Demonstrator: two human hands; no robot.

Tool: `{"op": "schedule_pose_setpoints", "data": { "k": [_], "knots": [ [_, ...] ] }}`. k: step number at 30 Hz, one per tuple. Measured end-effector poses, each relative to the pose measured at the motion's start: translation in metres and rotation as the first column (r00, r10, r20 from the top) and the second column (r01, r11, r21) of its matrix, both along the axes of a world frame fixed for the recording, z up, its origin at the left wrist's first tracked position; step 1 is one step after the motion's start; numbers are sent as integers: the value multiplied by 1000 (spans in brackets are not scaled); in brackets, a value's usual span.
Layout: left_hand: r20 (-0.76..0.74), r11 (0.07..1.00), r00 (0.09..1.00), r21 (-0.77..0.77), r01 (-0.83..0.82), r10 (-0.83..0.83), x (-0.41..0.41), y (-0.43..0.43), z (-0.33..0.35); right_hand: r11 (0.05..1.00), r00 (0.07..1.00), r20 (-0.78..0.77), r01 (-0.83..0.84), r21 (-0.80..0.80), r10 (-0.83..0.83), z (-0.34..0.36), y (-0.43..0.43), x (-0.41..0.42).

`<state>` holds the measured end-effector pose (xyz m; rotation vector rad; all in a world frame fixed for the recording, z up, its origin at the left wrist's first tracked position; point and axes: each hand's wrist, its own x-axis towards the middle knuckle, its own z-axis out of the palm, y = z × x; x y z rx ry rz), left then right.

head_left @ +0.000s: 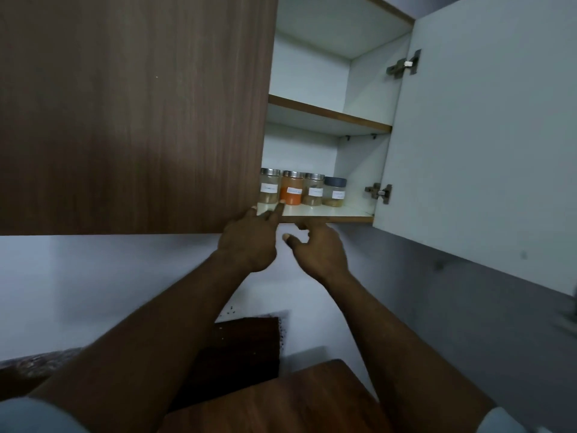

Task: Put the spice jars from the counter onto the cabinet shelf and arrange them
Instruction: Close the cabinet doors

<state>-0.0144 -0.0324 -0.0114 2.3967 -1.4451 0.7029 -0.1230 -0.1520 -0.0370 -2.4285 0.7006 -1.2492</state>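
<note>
4 spice jars (pixel 313 190) line the lower shelf (pixel 343 217), set back from its front edge, with free room rightward. The left hand (pixel 249 237) points a straight finger at the orange jar (pixel 292 192). The right hand (pixel 318 248) hangs loosely curled and empty below the edge.

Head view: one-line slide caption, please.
Four labelled jars stand in a row on the bottom shelf; left hand reaches toward them, right hand beneath, both holding nothing.

You are looking up at the lower cabinet shelf (pixel 346 211), which is carrying four labelled jars standing upright in a close row: the leftmost steel-lidded jar (pixel 269 186) sitting partly behind the closed door (pixel 125 120), the orange-filled jar (pixel 292 189), the third steel-lidded jar (pixel 313 190) and the grey-lidded jar (pixel 334 192) at the right end
</note>
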Motion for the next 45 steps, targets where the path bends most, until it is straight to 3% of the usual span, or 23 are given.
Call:
{"op": "schedule_pose_setpoints", "data": {
  "k": [6, 13, 20, 25, 28, 32, 36, 40, 42, 45],
  "knots": [
    [54, 948, 948, -36, 317, -314, -81, -42, 13, 981, 978, 85, 195, -13, -193, 18, -15, -97],
    [70, 799, 800, -42, 600, -597, -209, -85, 45, 893, 880, 167, 449, 13, -445, 38, -26, -234],
    [68, 757, 754, 74, 649, -653, -301, -119, 42, 754, 731, 203, 653, 71, -652, 32, -52, -348],
    [16, 738, 740, 90, 669, -672, -326, -138, 37, 703, 692, 125, 698, 135, -711, 24, -85, -389],
    [33, 741, 742, 98, 665, -670, -335, -148, 32, 705, 710, 61, 680, 202, -702, 19, -109, -405],
    [10, 751, 753, 83, 655, -658, -326, -156, 28, 796, 787, 160, 553, 249, -596, 17, -129, -400],
    [-53, 765, 766, 46, 643, -641, -300, -160, 15, 732, 692, 252, 594, 333, -676, 1, -128, -385],
    [-99, 707, 701, -165, 688, -706, -286, -162, 17, 689, 557, 448, 691, 216, -699, -10, -103, -366],
    [-86, 656, 659, -257, 710, -747, -285, -158, 19, 734, 584, 532, 670, 112, -614, -17, -85, -350],
    [-27, 534, 577, -418, 735, -816, -286, -145, 19, 837, 706, 564, 545, -45, -429, -26, -59, -320]
  ]
}}
